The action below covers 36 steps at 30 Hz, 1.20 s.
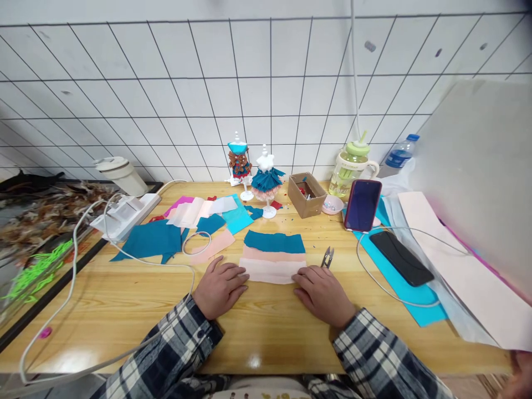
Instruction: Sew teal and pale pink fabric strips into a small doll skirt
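A layered stack of crepe-like strips lies flat on the wooden table in front of me: a dark teal strip (pixel 274 242) at the back, a peach strip (pixel 272 256) in the middle and a pale pink strip (pixel 270 271) nearest. My left hand (pixel 220 285) rests palm down, its fingertips on the stack's left edge. On the right edge lie the fingertips of my right hand (pixel 324 295), fingers extended. Neither hand grips anything. Small thread snips (pixel 328 257) lie just behind my right hand.
Two mini dress forms (pixel 267 180) stand behind the strips, beside a cardboard box (pixel 306 195). Teal scraps (pixel 149 239) and a white cable (pixel 191 277) lie left. Right are a propped phone (pixel 363 205), a black phone (pixel 401 257) and coloured sheets (pixel 419 305).
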### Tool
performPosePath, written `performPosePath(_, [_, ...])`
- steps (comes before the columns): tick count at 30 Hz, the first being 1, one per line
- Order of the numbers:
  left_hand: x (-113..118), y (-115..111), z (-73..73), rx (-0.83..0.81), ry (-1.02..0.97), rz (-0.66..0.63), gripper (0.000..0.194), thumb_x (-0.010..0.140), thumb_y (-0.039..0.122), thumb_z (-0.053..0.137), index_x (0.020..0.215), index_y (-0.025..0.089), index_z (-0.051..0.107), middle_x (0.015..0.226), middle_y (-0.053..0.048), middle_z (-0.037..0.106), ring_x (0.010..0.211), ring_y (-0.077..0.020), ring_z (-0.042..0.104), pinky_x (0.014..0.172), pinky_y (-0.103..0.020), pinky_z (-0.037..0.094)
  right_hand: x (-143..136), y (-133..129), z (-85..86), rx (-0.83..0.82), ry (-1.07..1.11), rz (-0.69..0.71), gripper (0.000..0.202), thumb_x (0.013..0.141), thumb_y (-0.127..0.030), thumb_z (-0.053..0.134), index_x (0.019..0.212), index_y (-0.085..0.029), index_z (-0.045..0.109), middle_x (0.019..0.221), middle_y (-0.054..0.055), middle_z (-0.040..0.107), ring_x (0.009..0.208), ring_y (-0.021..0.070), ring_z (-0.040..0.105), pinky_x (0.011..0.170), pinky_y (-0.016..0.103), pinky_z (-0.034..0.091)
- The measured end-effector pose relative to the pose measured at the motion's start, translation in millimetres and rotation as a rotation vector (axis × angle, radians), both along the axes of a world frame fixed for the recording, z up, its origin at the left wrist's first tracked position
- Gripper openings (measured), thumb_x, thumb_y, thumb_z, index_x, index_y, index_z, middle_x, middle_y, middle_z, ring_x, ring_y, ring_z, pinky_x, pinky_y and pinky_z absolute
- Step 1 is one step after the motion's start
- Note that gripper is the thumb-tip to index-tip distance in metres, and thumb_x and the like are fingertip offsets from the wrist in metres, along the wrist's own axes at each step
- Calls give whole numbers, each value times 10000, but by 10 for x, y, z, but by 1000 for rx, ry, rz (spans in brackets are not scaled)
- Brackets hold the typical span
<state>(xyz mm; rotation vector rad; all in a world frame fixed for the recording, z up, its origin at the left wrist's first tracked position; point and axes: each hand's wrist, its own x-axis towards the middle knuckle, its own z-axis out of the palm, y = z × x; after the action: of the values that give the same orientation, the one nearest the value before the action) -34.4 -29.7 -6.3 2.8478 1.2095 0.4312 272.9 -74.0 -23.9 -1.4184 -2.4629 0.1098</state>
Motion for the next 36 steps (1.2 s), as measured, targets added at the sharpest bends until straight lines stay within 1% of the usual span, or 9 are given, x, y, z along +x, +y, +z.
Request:
performPosePath(4, [20, -41, -28, 17, -1, 17, 307, 902, 353, 535, 1186, 288, 632, 1137, -49, 695, 1067, -233, 592, 1049, -491, 302, 8, -2, -2, 20, 27, 10, 330, 939, -295, 496, 1259, -234, 546, 1204, 80, 618, 1051, 228, 523, 879, 376, 334])
performPosePath(7, [-35, 14, -19, 11, -89, 49, 403, 899, 356, 525, 1272, 206, 552, 1178, -95, 662, 1085, -233, 581, 996, -422, 395, 15, -8, -3, 6, 17, 8, 298, 942, -294, 490, 1226, -258, 572, 1193, 60, 630, 1031, 226, 530, 873, 381, 333])
performPosePath(10, [-272, 194, 5, 59, -174, 252, 373, 923, 316, 462, 1250, 156, 543, 1172, -114, 653, 1096, -235, 580, 960, -381, 440, 24, -16, -4, 15, -3, 6, 318, 940, -288, 491, 1248, -270, 567, 1228, 59, 618, 1019, 226, 530, 869, 386, 338])
performPosePath(14, [-709, 474, 0, 123, 28, 511, 365, 905, 257, 409, 1192, 118, 588, 1214, -159, 625, 1119, -313, 561, 958, -466, 429, 31, -22, -10, 9, -30, 34, 350, 934, -307, 500, 1278, -350, 551, 1273, 32, 597, 1012, 227, 532, 849, 390, 357])
performPosePath(21, [-943, 612, -56, -99, 141, 648, 313, 871, 249, 402, 1072, 206, 638, 1133, -77, 673, 1033, -267, 623, 853, -385, 483, 50, 5, -87, 62, -18, 55, 510, 911, -250, 493, 1413, -299, 421, 1371, 73, 516, 1074, 253, 533, 869, 412, 416])
performPosePath(24, [-994, 630, -88, -111, 44, 617, 302, 872, 299, 414, 1065, 182, 615, 1103, -92, 663, 1019, -258, 619, 869, -369, 483, 64, 23, -111, 93, 15, 31, 501, 915, -241, 473, 1412, -263, 419, 1365, 88, 513, 1078, 254, 538, 874, 417, 439])
performPosePath(28, [-1079, 673, -165, -112, -89, 534, 280, 892, 367, 399, 874, 175, 602, 968, -112, 651, 946, -261, 612, 871, -379, 479, 79, 56, -105, 135, 70, -5, 427, 919, -246, 473, 1345, -239, 482, 1315, 98, 544, 1074, 258, 544, 877, 421, 455])
performPosePath(33, [-1072, 644, -214, -4, -421, 680, 247, 909, 386, 407, 985, 181, 521, 1006, -109, 679, 981, -265, 627, 861, -402, 483, 135, 68, -153, 173, 150, -53, 358, 907, -220, 483, 1262, -215, 536, 1252, 106, 573, 1085, 263, 543, 896, 437, 456])
performPosePath(36, [-952, 559, -130, 47, -716, 741, 236, 943, 382, 410, 1074, 189, 449, 986, -83, 714, 1043, -236, 641, 887, -391, 484, 137, 53, -107, 205, 211, -67, 322, 902, -212, 493, 1217, -212, 561, 1216, 106, 585, 1069, 261, 548, 897, 441, 454])
